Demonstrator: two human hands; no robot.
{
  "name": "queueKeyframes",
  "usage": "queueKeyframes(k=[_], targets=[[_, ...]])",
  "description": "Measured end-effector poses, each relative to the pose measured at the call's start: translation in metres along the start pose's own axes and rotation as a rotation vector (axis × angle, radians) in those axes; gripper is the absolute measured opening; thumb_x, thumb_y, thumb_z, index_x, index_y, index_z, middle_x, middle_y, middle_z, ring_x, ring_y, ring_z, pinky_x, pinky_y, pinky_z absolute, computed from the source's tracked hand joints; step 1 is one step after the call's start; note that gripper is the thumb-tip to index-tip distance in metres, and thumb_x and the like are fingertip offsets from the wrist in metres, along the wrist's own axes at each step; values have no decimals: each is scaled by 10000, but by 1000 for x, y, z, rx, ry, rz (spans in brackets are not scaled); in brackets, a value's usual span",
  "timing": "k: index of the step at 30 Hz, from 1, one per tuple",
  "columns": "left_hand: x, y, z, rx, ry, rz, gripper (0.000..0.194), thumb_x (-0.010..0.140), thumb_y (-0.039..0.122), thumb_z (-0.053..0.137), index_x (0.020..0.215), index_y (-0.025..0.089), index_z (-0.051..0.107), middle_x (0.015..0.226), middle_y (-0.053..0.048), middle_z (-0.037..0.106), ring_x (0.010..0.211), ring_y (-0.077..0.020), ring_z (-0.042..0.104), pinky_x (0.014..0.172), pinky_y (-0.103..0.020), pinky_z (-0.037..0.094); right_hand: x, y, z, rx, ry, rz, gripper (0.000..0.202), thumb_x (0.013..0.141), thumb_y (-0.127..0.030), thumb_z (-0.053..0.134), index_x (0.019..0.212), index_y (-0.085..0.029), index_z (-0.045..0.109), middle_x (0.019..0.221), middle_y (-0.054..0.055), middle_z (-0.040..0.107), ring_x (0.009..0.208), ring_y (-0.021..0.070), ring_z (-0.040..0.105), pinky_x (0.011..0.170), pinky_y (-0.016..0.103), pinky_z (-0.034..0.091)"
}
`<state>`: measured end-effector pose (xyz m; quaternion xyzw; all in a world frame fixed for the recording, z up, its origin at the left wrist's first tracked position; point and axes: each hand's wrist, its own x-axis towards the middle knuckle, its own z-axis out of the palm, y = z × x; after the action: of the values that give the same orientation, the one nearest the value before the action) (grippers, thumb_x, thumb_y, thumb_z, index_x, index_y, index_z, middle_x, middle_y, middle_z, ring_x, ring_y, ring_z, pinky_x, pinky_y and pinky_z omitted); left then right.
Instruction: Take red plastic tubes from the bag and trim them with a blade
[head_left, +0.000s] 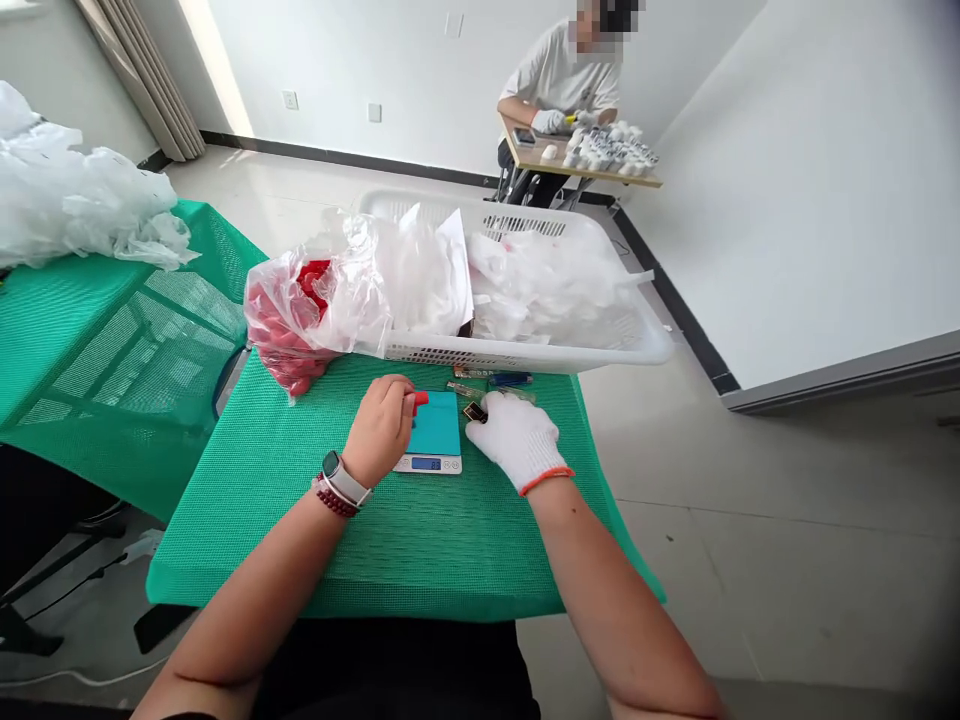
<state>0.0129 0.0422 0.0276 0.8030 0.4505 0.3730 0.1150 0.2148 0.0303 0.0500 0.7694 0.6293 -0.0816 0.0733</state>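
My left hand [384,420], bare with a watch at the wrist, is closed on a small red piece [421,398]. It is above the left side of a small digital scale [442,430] with a blue top and a lit display. My right hand [519,432], in a white knit glove with an orange cuff, is closed on a small dark object with gold edges [473,411], just right of the scale. Its kind is not clear. Beyond my right hand lies a dark blue slim item [511,379] among other small items, partly hidden by the glove.
A white plastic basket [630,345] with clear bags stands across the table's far edge. Left of it sits a clear bag of red pieces [281,335]. Green mesh covers my table [360,560] and another at left. A gloved person [562,75] sits at a far table.
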Motion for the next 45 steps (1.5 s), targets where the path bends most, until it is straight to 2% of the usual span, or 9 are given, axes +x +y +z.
queueKeyframes(k=[5,10,14,17,20,23,25,33,45], targets=[[-4,-6,-3,-215,48,-240,457,1057,346,256,724,198,532,643,-24,563,592,-162,515,587,-308,398,-11,0,21,-27,133,9,266,882,-342,486,1025,-177,639,986,129,673,905,292,675,710,361,473],[-5,-13,-2,-445,57,-374,456,1043,436,290,724,200,512,606,1,587,531,-129,527,551,-266,404,-18,-1,45,-55,286,-10,289,924,-338,480,1135,-194,613,995,107,661,889,264,639,696,331,387],[-5,-18,2,-428,63,-387,321,1030,407,359,837,204,516,611,28,606,508,-120,539,520,-243,388,-18,3,57,-35,375,-35,342,950,-435,490,1187,-224,618,1023,98,655,891,250,601,708,327,333],[-6,-20,7,-317,68,-310,288,1043,374,338,919,197,529,657,17,635,530,-129,567,525,-249,391,-17,6,60,-19,402,-46,360,946,-470,506,1179,-228,633,1024,90,658,886,240,585,696,321,299],[-6,-21,9,-91,94,-60,327,1058,364,291,999,180,556,783,-41,674,681,-175,621,609,-289,443,-15,7,62,-16,420,-48,352,941,-472,519,1160,-227,646,1013,85,661,858,225,573,682,314,271],[-5,-20,9,135,79,216,370,1059,347,277,933,171,577,802,-69,646,738,-211,586,664,-330,452,-12,8,67,-32,448,-47,350,940,-468,524,1159,-228,653,1009,87,663,843,218,562,681,311,258],[-5,-20,11,211,60,292,392,1058,321,269,845,174,563,752,-62,603,706,-212,546,651,-337,438,-10,9,71,-44,480,-38,352,939,-468,524,1161,-231,660,1017,89,662,851,221,559,686,313,257],[-7,-22,18,259,-85,376,455,1020,518,328,836,165,548,796,-78,565,750,-227,524,624,-341,419,-6,13,79,-42,544,-50,349,933,-476,530,1133,-235,685,996,81,659,827,209,539,689,308,250],[-5,-15,14,349,-156,438,336,1006,433,453,843,164,572,753,-66,551,741,-215,534,579,-319,377,-6,10,74,-15,537,-43,357,932,-470,526,1125,-213,684,987,89,653,845,214,543,708,314,269]])
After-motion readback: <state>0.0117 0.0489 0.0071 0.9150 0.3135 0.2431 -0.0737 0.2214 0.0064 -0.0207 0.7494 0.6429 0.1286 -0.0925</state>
